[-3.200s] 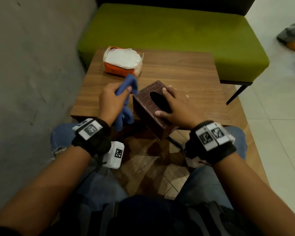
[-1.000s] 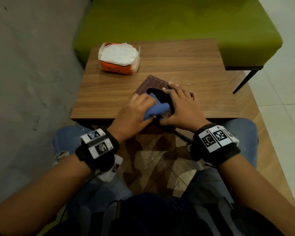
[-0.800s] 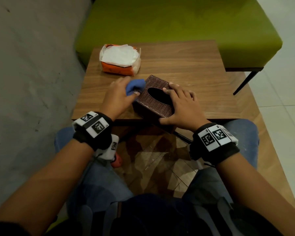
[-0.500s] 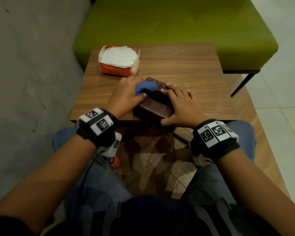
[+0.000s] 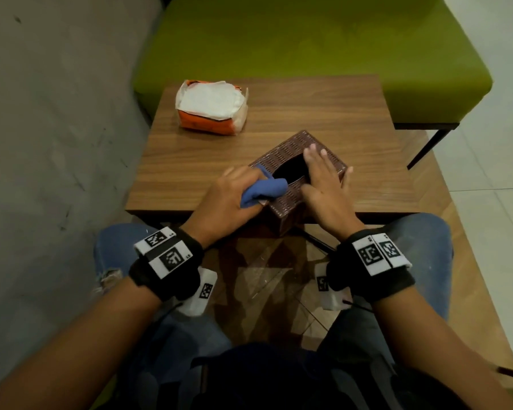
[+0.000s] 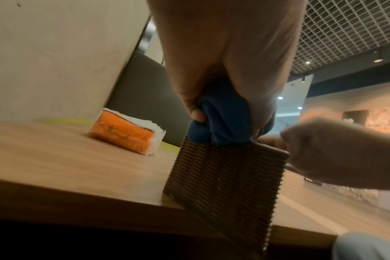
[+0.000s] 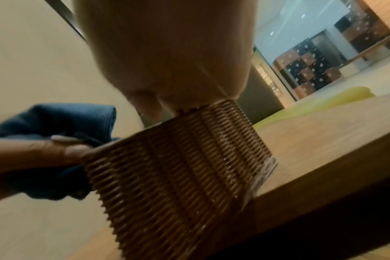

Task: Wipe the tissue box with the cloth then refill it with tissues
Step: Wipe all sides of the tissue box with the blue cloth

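The box [image 5: 298, 176] sits at the surface's [image 5: 190, 161] near edge, one corner overhanging. Left hand [image 5: 225, 199] grips the cloth [image 5: 264, 189] on its top; right hand [image 5: 326, 187] lies flat, steadying it. A hard wipe could push it off.

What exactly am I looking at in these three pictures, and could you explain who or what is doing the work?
No machine here: a seated person works with bare hands, wearing one camera on the head and one on each wrist. The head view looks down on a wooden table. The left hand grips a blue cloth against the top of a brown woven tissue box, which overhangs the table's near edge. The right hand lies flat on the box, steadying it. An opened orange tissue pack waits farther back. The two wrist views show the same box and cloth close up, from below each palm.
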Tool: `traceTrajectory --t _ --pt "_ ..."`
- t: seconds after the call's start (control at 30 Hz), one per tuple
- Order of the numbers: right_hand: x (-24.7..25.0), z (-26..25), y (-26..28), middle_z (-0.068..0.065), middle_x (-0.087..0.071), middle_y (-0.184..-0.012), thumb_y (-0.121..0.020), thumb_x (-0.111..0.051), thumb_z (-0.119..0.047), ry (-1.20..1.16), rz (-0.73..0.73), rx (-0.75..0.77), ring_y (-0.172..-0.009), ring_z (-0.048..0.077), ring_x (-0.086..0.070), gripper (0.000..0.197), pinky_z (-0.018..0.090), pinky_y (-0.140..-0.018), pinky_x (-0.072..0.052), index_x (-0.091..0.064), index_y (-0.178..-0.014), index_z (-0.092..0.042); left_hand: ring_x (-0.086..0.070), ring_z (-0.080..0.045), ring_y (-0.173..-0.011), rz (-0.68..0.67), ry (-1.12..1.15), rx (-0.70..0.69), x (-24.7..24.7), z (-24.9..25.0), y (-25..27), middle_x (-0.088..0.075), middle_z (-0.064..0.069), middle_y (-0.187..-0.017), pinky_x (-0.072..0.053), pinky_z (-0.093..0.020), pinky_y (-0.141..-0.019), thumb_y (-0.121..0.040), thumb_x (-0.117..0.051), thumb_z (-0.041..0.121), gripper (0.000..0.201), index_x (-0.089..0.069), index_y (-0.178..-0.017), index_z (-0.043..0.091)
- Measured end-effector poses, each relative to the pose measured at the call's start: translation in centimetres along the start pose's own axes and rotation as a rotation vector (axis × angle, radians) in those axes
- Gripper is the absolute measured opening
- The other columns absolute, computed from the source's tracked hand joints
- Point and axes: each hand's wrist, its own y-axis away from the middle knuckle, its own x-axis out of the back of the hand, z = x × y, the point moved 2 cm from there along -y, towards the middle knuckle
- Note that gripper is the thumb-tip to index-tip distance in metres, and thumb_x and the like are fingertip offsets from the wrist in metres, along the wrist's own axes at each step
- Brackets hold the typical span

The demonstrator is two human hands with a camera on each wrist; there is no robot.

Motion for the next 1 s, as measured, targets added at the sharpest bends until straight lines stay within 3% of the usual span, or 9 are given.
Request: traceTrajectory --t 0.1,0.2,0.3,0.43,0.53,0.6,0.67,0.87,1.0 --pt "-0.8 0.1 -0.9 0.000 0.003 -0.165 -0.099 -0.029 -0.042 -0.108 0.186 -0.118 -0.151 0.014 0.009 0.067 0.044 -0.119 0.011 -0.007 -0.156 -0.014 -0.052 -0.015 -0.089 -0.091 0.022 -0.079 0.4 0.9 0.6 -0.061 0.001 -0.096 -0.041 -0.025 -0.075 -0.076 -0.065 0.020 0.026 -0.062 -0.100 0.010" --pt "-1.3 -0.2 -1.8 0.006 -0.008 -0.164 -0.103 -0.036 -0.030 0.041 0.288 -0.096 -0.152 0.021 0.001 0.059 0.043 -0.121 0.000 -0.016 -0.154 -0.009 -0.050 -0.011 -0.089 -0.156 0.019 -0.101 0.8 0.8 0.2 -0.059 0.005 -0.095 -0.038 -0.020 -0.076 -0.077 -0.061 0.027 0.027 -0.061 -0.100 0.012" --pt "-1.3 -0.1 -2.5 0.009 -0.011 -0.164 -0.101 -0.038 -0.021 0.085 0.243 -0.051 -0.152 0.024 -0.001 0.058 0.042 -0.121 -0.001 -0.019 -0.153 -0.005 -0.045 -0.011 -0.082 -0.034 0.057 0.066 1.8 -0.4 -1.9 -0.049 0.010 -0.083 -0.034 -0.021 -0.067 -0.077 -0.069 0.017 0.015 -0.058 -0.087 0.016" --pt "-1.3 -0.3 -2.7 0.011 -0.013 -0.163 -0.099 -0.039 -0.016 0.107 0.245 -0.014 -0.152 0.026 -0.003 0.059 0.045 -0.121 -0.002 -0.020 -0.153 -0.003 -0.044 -0.020 -0.077 0.114 0.002 0.186 1.9 -1.0 -4.5 -0.045 0.002 -0.077 -0.024 -0.026 -0.062 -0.075 -0.070 0.009 0.024 -0.047 -0.078 0.017" --pt "-1.1 0.0 -2.8 0.010 -0.013 -0.163 -0.097 -0.039 -0.013 0.124 0.218 -0.010 -0.152 0.025 -0.003 0.060 0.043 -0.121 -0.001 -0.020 -0.153 -0.005 -0.050 -0.028 -0.087 0.003 -0.120 -0.007 0.8 0.5 -3.9 -0.057 -0.007 -0.089 -0.034 -0.029 -0.071 -0.071 -0.070 0.008 0.022 -0.060 -0.092 0.006" --pt "-0.9 0.0 -2.8 0.008 -0.013 -0.163 -0.096 -0.040 -0.011 0.120 0.188 0.006 -0.152 0.024 -0.004 0.060 0.043 -0.121 -0.001 -0.021 -0.153 -0.007 -0.052 -0.022 -0.092 -0.135 -0.103 -0.142 0.7 0.8 -1.9 -0.062 -0.006 -0.098 -0.039 -0.029 -0.078 -0.073 -0.066 0.016 0.029 -0.062 -0.100 0.008" --pt "-0.9 -0.2 -2.7 0.008 -0.013 -0.163 -0.095 -0.040 -0.010 0.112 0.161 0.033 -0.152 0.024 -0.003 0.061 0.044 -0.121 -0.002 -0.021 -0.153 -0.008 -0.053 -0.016 -0.094 -0.208 -0.019 -0.144 1.6 -0.1 -0.7 -0.062 -0.001 -0.100 -0.041 -0.028 -0.081 -0.075 -0.062 0.026 0.031 -0.062 -0.103 0.012" --pt "-0.9 -1.1 -3.5 0.008 -0.011 -0.163 -0.095 -0.041 -0.008 0.117 0.038 0.101 -0.152 0.025 0.000 0.062 0.048 -0.121 0.000 -0.019 -0.153 -0.007 -0.042 -0.014 -0.076 0.047 -0.062 -0.039 1.8 -1.2 -4.6 -0.046 0.003 -0.079 -0.021 -0.019 -0.061 -0.072 -0.065 0.008 0.011 -0.057 -0.079 0.005" --pt "-0.5 -0.4 -3.6 0.007 -0.014 -0.163 -0.093 -0.042 -0.004 0.093 0.031 0.117 -0.152 0.024 -0.002 0.064 0.048 -0.122 -0.004 -0.021 -0.153 -0.008 -0.047 -0.010 -0.079 -0.055 -0.001 -0.069 1.2 -0.4 -2.4 -0.054 0.004 -0.084 -0.037 -0.015 -0.071 -0.073 -0.063 0.018 0.018 -0.060 -0.087 0.007"
